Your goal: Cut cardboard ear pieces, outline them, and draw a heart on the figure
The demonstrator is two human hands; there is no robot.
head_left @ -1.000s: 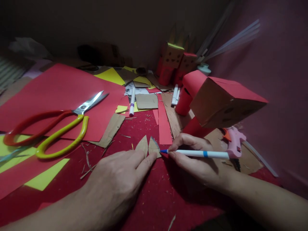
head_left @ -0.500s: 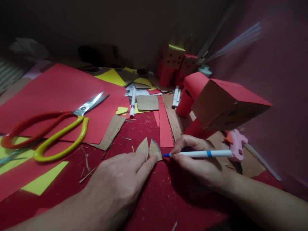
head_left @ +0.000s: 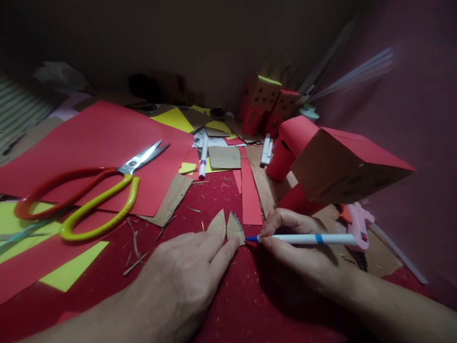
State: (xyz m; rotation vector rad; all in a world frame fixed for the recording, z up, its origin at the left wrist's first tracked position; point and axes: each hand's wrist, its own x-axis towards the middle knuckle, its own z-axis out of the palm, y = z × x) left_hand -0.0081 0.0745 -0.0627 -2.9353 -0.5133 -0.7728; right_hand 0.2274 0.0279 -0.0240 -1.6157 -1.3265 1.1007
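My left hand lies on the red surface, fingers stretched out, its fingertips pressing on two small leaf-shaped cardboard pieces. The left cardboard piece is partly covered by the fingers. Along its right edge, the right cardboard piece carries a dark blue line. A white marker with a blue tip and band is pinched in my right hand. Its tip touches or nearly touches the lower right edge of the right piece. Large scissors with red and yellow handles lie partly open on red paper at the left.
To the right stands a red paper figure with a cardboard box head, near a pink glue gun. Red paper, a purple-banded marker, a cardboard piece and scraps lie around. Decorated boxes stand at the back.
The whole view has shifted slightly, so things appear a little lower and further right. Both hands stay at the cardboard pieces, the marker tip still by the right piece's lower right edge.
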